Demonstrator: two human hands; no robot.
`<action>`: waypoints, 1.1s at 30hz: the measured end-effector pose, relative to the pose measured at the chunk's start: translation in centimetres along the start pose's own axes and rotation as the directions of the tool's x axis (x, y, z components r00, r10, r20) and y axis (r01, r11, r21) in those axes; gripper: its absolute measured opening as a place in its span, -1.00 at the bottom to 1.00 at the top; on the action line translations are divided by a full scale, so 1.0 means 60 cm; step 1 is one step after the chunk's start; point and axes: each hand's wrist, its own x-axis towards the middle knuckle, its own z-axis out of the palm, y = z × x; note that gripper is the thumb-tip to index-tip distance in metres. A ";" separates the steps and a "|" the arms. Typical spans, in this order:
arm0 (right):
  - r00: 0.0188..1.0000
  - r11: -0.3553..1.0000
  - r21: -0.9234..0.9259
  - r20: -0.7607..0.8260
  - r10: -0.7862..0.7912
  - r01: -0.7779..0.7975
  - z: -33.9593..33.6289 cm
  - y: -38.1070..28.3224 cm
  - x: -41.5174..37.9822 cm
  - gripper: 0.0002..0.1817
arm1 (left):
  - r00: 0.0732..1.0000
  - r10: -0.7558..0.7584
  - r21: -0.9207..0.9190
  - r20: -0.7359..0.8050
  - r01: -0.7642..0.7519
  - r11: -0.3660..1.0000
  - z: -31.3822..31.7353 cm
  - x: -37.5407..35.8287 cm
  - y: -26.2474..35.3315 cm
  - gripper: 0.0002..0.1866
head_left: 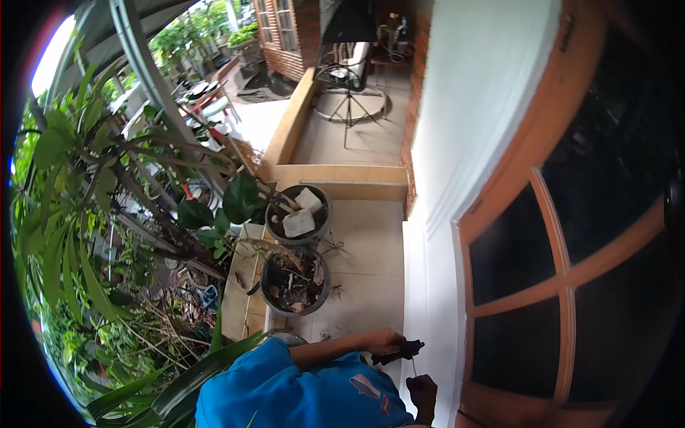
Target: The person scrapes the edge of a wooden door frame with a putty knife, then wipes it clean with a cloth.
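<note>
At the bottom of the head view, low against the white wall [457, 143], the left hand [385, 341] is closed around a dark, black-handled tool [403, 350], whose tip points toward the wall. A thin pale strand [413, 367], wire or cord, I cannot tell which, runs down from the tool to the right hand [423, 391], which sits just below it with the fingers curled; whether it pinches the strand is too small to tell. Both forearms come out of a blue shirt [300, 392] with a small printed patch on it.

Just beside the left forearm, on the tiled floor [367, 271], stands a round grey pot [295, 282] filled with dark soil and dry leaves. Touching it or nearly so, farther off, is a second grey pot [298, 214] holding two pale stone blocks. Left of the pots, long green leaves [200, 371] and bare branches crowd a garden bed. To the right of the wall is a wooden door [564, 278] with dark glass panes. Far back, past a low tan ledge [335, 173], a tripod stand [348, 100] rests on the floor near a brick wall [292, 36].
</note>
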 end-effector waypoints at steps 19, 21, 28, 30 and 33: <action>0.969 0.954 0.175 -0.005 0.249 -0.244 0.042 0.061 -0.223 -0.72 | 0.892 0.049 0.204 0.450 -0.156 0.966 0.128 0.087 0.047 -0.70; 0.934 0.922 0.166 -0.012 0.357 -0.350 0.061 0.052 -0.230 -0.71 | 0.873 0.095 0.201 0.478 -0.215 0.956 0.122 0.107 0.046 -0.72; 0.721 0.712 0.210 -0.046 0.691 -0.670 0.154 0.013 -0.216 -0.67 | 0.755 0.209 0.205 0.622 -0.414 0.887 0.096 0.182 0.024 -0.73; 0.658 0.652 0.311 -0.101 0.746 -0.691 0.196 0.003 -0.213 -0.65 | 0.708 0.190 0.187 0.680 -0.418 0.889 0.078 0.190 0.035 -0.71; 0.536 0.547 0.489 -0.178 0.825 -0.680 0.251 -0.044 -0.206 -0.61 | 0.625 0.097 0.201 0.774 -0.389 0.899 0.056 0.200 0.048 -0.68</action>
